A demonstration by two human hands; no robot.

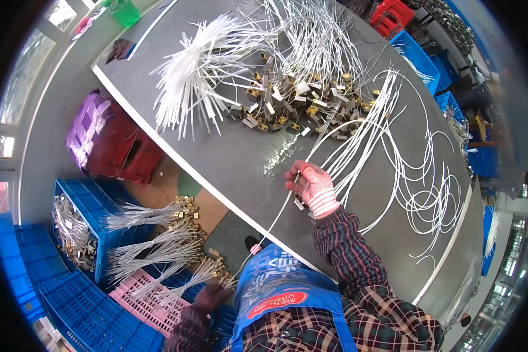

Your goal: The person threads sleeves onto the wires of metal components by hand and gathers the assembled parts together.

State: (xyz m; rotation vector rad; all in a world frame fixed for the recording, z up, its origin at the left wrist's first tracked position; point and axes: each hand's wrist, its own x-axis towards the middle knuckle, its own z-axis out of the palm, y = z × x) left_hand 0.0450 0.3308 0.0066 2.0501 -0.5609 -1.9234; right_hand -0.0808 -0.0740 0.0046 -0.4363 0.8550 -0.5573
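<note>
Right hand (312,186) hovers over grey table (234,161), left hand (212,295) beside wire bundles (157,251).

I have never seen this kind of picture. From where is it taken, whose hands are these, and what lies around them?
There is no machine: a person works with two hands. The camera sits on the person's head and looks down; its wide lens bends straight edges. On the grey table lie white wires and a pile of small parts. The right hand, in a striped glove, is above the table; what it pinches is too small to tell. The left hand is lower, near wire bundles and a pink basket.
</note>
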